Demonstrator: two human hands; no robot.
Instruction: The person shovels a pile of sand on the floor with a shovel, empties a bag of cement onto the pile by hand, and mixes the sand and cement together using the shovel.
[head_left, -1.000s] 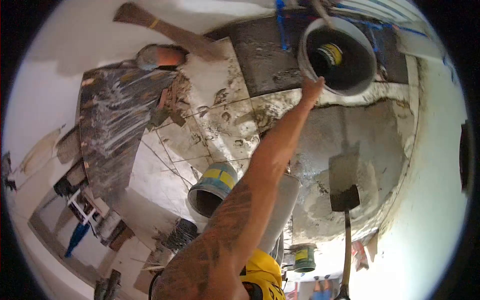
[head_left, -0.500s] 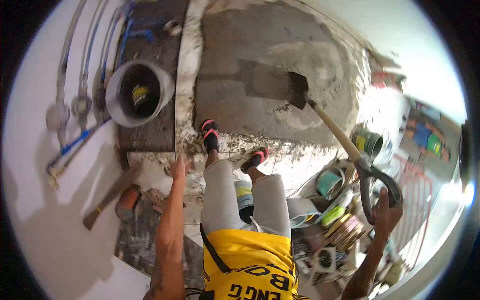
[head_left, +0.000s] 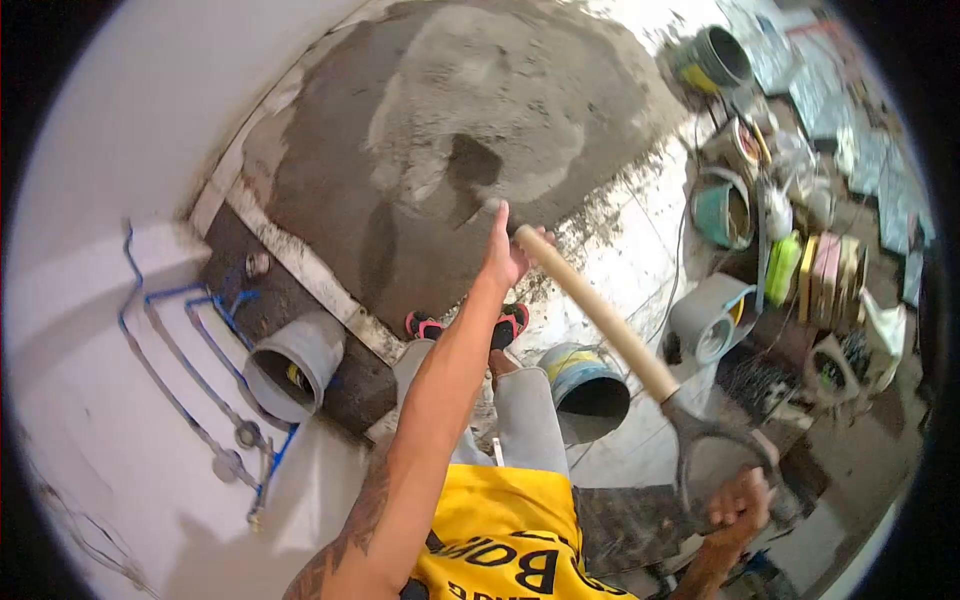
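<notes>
A shovel [head_left: 600,315] slants across the view, its wooden shaft running from lower right to the wet mortar. My right hand [head_left: 742,500] is closed on its dark D-shaped handle. Low on the shaft is my left hand [head_left: 508,258], its thumb stretched out and its fingers passing under the wood. Just beyond that hand, the dark blade [head_left: 472,165] meets the lighter heap in the middle of the grey mortar [head_left: 340,190]. Part of the blade's neck is hidden behind my left hand.
A grey bucket [head_left: 295,368] lies tilted by blue pipes [head_left: 225,320] on the left. Another bucket [head_left: 585,395] stands right of my legs. Further right are a dark bucket [head_left: 715,60], a green tub [head_left: 722,212] and clutter. White tiles [head_left: 640,250] border the mortar.
My left hand has moved from beside my legs up to the shovel's shaft. The handle has come lower and closer, and the view has turned toward the right.
</notes>
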